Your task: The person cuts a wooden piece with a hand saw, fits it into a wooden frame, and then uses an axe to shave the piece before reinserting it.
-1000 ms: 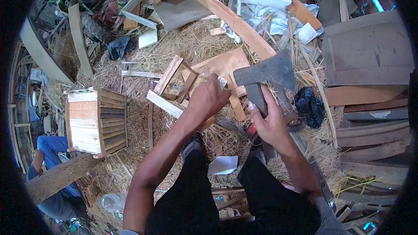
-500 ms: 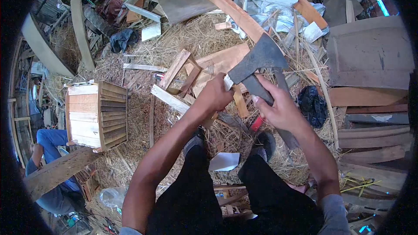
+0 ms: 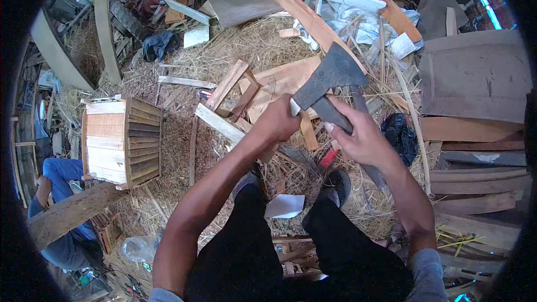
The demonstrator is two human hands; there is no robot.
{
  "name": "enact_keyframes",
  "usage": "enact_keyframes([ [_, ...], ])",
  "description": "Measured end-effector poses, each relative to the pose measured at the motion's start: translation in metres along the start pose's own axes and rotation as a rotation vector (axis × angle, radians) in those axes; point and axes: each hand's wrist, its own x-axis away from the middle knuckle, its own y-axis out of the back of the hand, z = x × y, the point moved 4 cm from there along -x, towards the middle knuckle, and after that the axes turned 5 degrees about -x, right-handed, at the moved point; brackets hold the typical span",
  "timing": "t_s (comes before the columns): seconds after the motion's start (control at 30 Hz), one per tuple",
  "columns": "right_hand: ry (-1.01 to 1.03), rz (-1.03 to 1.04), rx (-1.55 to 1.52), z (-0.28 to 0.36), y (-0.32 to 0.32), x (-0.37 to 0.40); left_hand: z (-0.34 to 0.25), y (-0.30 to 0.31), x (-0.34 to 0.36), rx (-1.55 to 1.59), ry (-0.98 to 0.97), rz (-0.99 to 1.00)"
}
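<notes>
A dark, worn axe (image 3: 334, 75) is held up in front of me, its broad blade pointing away to the upper right. My right hand (image 3: 358, 137) is wrapped round the dark handle just below the head, thumb along it. My left hand (image 3: 278, 120) is closed beside the blunt back end of the head. A small white piece (image 3: 294, 106) shows between its fingers and the metal; what the fingers grip is mostly hidden. Below the hands, a red tool handle (image 3: 328, 159) lies near my shoe.
Straw and wood scraps cover the ground. A slatted wooden crate (image 3: 106, 142) stands at left, near a person's blue-trousered leg (image 3: 59, 176). Wooden boards (image 3: 475, 128) are stacked at right. A wooden frame (image 3: 229, 92) lies ahead, a black plastic bag (image 3: 398, 137) right of my hand.
Both hands and the axe hold nearly the same pose. The view has shifted slightly, so the surroundings sit a little differently in it.
</notes>
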Motion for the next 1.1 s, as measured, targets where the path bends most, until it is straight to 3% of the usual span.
enact_keyframes([
  [0.1,0.032,-0.164,-0.071,-0.001,-0.003,0.001,0.010,-0.004,-0.008,-0.027,-0.020,-0.007],
  [0.2,0.053,-0.202,0.105,0.011,-0.001,0.005,0.004,-0.003,-0.005,-0.015,-0.011,-0.020],
  [0.3,0.253,-0.229,0.374,0.012,-0.007,0.012,0.003,-0.003,-0.005,-0.037,-0.025,-0.035],
  [0.4,0.087,-0.153,0.448,0.012,-0.010,0.013,0.003,-0.004,-0.005,-0.018,-0.028,-0.023],
  [0.6,0.159,-0.203,0.497,0.043,-0.011,0.018,0.007,-0.006,-0.005,0.034,-0.046,-0.012],
  [0.7,0.041,-0.067,0.560,0.030,-0.014,0.012,0.019,-0.013,-0.013,0.003,-0.096,-0.053],
  [0.9,0.165,-0.267,0.455,0.047,-0.010,0.019,0.012,-0.009,-0.009,-0.050,-0.073,-0.074],
  [1.0,0.051,-0.094,0.616,0.028,-0.017,0.012,0.012,-0.010,-0.010,0.008,-0.069,-0.029],
  [1.1,0.103,-0.134,0.517,0.037,-0.013,0.016,0.022,-0.015,-0.017,-0.005,-0.084,-0.016],
])
